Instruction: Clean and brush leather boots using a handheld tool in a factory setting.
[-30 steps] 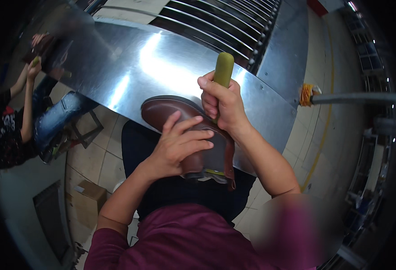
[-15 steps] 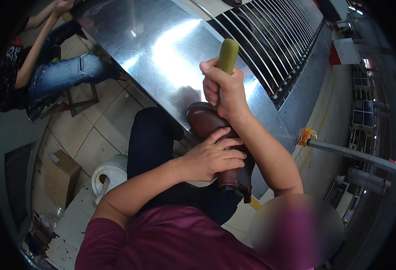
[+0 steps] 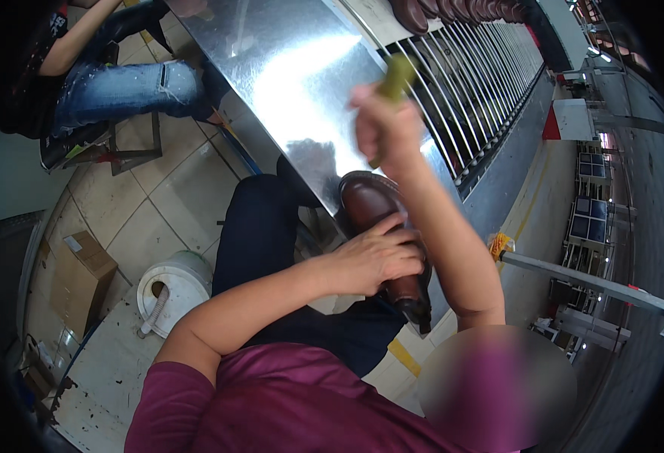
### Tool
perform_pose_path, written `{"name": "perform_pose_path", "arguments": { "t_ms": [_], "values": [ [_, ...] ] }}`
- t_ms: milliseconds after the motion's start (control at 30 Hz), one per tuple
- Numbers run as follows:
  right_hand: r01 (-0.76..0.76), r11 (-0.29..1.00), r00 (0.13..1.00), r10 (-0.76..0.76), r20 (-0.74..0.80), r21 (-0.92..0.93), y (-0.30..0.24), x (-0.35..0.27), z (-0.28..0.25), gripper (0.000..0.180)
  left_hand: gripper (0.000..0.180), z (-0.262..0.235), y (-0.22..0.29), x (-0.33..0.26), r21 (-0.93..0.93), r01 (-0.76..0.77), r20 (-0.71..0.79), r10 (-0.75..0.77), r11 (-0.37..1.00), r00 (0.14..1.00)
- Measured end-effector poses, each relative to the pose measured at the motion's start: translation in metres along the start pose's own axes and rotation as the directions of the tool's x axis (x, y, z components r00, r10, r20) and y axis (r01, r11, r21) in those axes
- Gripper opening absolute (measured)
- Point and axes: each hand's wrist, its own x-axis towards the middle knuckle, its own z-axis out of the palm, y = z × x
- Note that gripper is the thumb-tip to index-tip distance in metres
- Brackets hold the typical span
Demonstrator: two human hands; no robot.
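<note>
A dark brown leather shoe (image 3: 367,202) rests at the near edge of the shiny metal table (image 3: 272,83), its rounded toe pointing away from me and its heel toward my lap. My left hand (image 3: 377,260) is laid over the shoe's middle, fingers curled round its upper. Above and just beyond the toe, my right hand (image 3: 388,132) grips an olive-green, round-ended stick-like tool (image 3: 398,75) that pokes out above the fist. Motion smears this hand and the tool, and its lower end shows only in part below the fist. The tool is apart from the shoe.
A roller conveyor (image 3: 460,83) runs off to the far right, with several brown shoes (image 3: 409,15) beyond it. A co-worker in jeans (image 3: 121,94) sits at far left. A white bucket (image 3: 189,272), cardboard box (image 3: 83,264) and metal bar (image 3: 588,270) stand around me.
The shoe has turned, its toe shifting right and more of its upper showing. My right hand has lifted off from beside the toe with the green tool. More shoes show beyond the conveyor.
</note>
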Motion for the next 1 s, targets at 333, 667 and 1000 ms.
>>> {"name": "perform_pose_path", "arguments": {
  "t_ms": [333,667,1000],
  "values": [
    [0.231,0.973,0.825,-0.212,-0.524,-0.03,0.005,-0.168,-0.15,0.027,0.063,-0.02,-0.046,0.012,0.322,0.063,0.059,-0.087,0.945,0.995],
    [0.221,0.951,0.643,0.026,-0.765,0.218,0.098,-0.282,-0.151,0.036,0.075,0.002,0.035,0.009,0.252,0.581,-0.259,-0.524,0.774,0.811],
    [0.441,0.724,0.669,0.128,-0.732,0.53,0.136,-0.266,-0.132,0.04,0.063,0.017,0.052,0.034,0.34,-0.115,0.28,0.016,0.933,0.96]
  ]
}}
